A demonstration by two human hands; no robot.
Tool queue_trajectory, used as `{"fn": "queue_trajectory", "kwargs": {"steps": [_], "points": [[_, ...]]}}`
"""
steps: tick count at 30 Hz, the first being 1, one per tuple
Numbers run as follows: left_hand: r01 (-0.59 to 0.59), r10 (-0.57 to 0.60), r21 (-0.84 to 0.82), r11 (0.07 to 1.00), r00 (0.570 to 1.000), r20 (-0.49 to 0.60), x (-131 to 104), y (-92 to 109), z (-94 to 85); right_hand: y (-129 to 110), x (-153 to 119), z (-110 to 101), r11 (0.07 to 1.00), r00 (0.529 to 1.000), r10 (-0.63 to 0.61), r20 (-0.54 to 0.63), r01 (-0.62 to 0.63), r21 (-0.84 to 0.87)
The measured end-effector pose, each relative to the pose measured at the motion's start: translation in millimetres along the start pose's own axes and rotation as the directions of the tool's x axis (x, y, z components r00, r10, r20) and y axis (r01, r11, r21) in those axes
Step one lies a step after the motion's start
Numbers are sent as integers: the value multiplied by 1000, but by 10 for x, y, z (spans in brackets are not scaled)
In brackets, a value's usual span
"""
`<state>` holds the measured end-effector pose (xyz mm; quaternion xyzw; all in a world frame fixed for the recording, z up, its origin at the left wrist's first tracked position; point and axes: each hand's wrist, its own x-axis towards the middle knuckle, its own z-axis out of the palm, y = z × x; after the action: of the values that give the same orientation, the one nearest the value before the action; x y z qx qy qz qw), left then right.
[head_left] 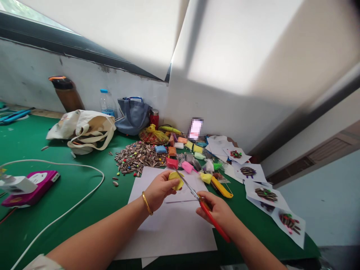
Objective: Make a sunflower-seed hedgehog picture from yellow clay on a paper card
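My left hand point(162, 187) pinches a flat yellow piece point(176, 181) that looks like modelling clay, held above white paper sheets point(174, 228). In my right hand point(218, 210) is a pair of scissors point(212, 219) with red handles. The blades point up and left, their tips reaching the yellow piece. Whether they are cutting into it I cannot tell. Beneath the hands, the top sheet carries a faint drawing point(184, 190). Just beyond lie packets of coloured clay, among them a pink one point(188, 166), a red one point(172, 163) and a yellow one point(206, 177).
Striped sunflower seeds point(139, 157) with small coloured balls are heaped at the back. A yellow utility knife point(222, 187) lies right of the paper. Cards with seed pictures point(267, 194) line the right edge. Left are a cloth bag point(81, 129), a white cable point(92, 187) and a magenta power strip point(33, 187).
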<state>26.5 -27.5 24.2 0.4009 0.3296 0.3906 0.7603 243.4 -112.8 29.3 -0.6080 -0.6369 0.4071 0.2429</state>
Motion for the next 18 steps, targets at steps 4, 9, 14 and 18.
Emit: {"fn": "queue_trajectory", "kwargs": {"steps": [4,9,14,18], "points": [[38,-38,26,999,999,-6,5,-4,6,65,-62,-96,996,994,46,-96,-53,-69],[73,-73,9,997,996,-42,34,-13,-24,349,-182,-362,942,954,157,-257,-222,-250],[81,-80,9,997,996,-43,62,-48,-57,620,-297,-532,916,963,188,-194,-243,-319],[83,-82,20,996,995,-53,70,-60,-62,676,-315,-587,906,970,204,-131,-238,-349]]}}
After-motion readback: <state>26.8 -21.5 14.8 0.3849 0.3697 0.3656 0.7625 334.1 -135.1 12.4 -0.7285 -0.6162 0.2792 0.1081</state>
